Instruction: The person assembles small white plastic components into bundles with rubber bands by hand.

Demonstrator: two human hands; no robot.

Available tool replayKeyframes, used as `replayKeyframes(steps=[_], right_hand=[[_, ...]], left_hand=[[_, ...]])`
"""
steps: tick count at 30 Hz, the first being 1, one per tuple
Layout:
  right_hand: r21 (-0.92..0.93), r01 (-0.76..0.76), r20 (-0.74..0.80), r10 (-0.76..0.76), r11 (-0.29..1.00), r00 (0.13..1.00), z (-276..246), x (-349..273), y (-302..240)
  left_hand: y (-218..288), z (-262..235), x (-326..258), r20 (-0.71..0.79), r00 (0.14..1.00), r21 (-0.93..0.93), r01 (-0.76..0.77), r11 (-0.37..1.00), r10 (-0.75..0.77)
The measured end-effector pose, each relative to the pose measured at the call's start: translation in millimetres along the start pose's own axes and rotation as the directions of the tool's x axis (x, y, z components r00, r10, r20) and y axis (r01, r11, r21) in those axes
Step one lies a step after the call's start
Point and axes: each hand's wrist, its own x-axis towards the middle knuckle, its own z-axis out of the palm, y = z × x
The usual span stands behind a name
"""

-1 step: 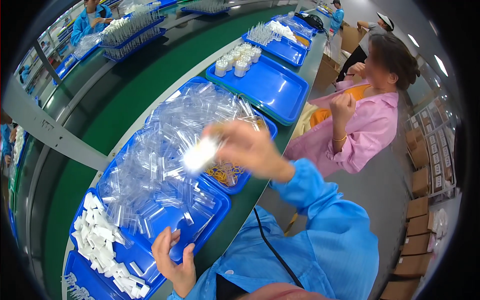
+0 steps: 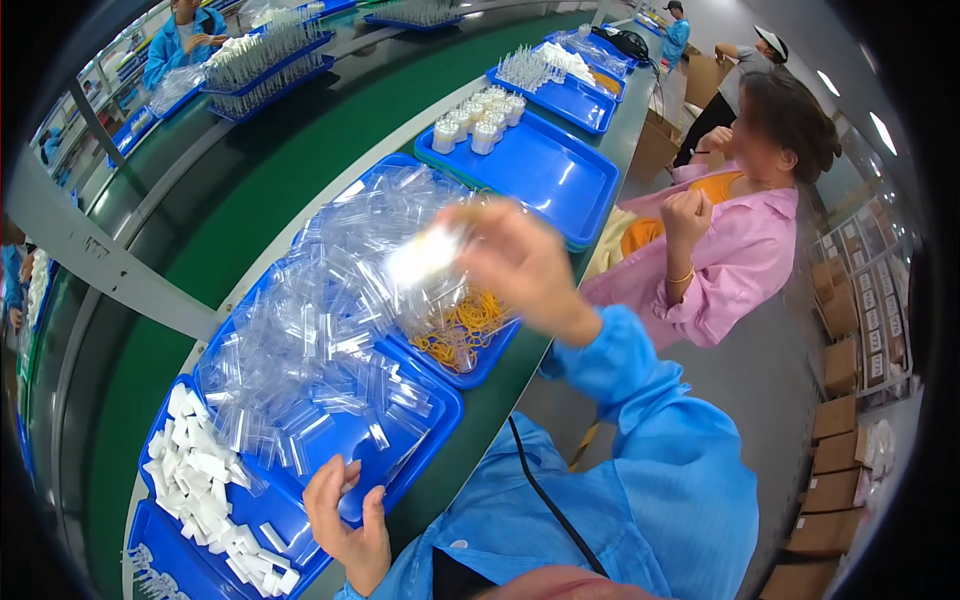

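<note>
**Many clear sleeves on blue trays along a green conveyor line**

Several blue trays (image 2: 545, 170) sit in a row along the near edge of a long workbench, beside a dark green conveyor belt (image 2: 270, 190) that runs away toward the far end of the room. The right hand (image 2: 520, 262) is raised above the trays, its fingers pinched together on a small white bundle (image 2: 425, 255), which is blurred and held in the air over the heap of clear plastic sleeves (image 2: 320, 320). Just beside that heap, on the same tray, lies a tangle of yellow rubber bands (image 2: 462, 328). The left hand (image 2: 345, 520) rests on the rim of the nearest tray, fingers loosely curled and spread, gripping nothing that can be made out. Small white plastic pieces (image 2: 200, 470) fill the tray corner near it. Farther along, white capped bottles (image 2: 478, 118) stand upright together on another tray. A person in a pink smock (image 2: 730, 260) sits to the right. Brown cardboard boxes (image 2: 840, 420) are stacked along the right wall.
</note>
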Motion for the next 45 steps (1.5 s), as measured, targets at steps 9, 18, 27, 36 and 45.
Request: replayKeyframes(steps=[9, 18, 27, 36, 45], right_hand=[[-0.021, -0.123, -0.467, 0.099, 0.992, 0.879, -118.5, 85.1, 72.3], [-0.891, 0.062, -0.071, -0.272, 0.45, 0.96, -126.9, 126.0, 127.5], [-0.923, -0.002, -0.127, -0.3, 0.386, 0.945, -121.4, 112.8, 105.3], [-0.476, 0.141, 0.219, -0.038, 0.868, 0.975, -0.2, 6.2, -14.8], [-0.419, 0.179, 0.547, 0.09, 0.89, 0.832, 80.2, -71.0, -18.7]], left_hand=[[0.5, -7.4, 2.0, 0.016, 0.999, 0.032, 0.049, 0.998, -0.049], [3.1, -4.6, 0.3, 0.108, 0.994, 0.154, -0.037, 0.987, 0.021], [11.5, 7.0, -4.7, 0.092, 0.996, 0.113, -0.01, 0.994, 0.0], [12.4, -7.5, 16.0, 0.127, 0.98, 0.142, -0.173, 0.975, 0.155], [-4.7, -99.6, -22.3, -0.231, 0.929, 0.41, -0.176, 0.895, 0.289]])
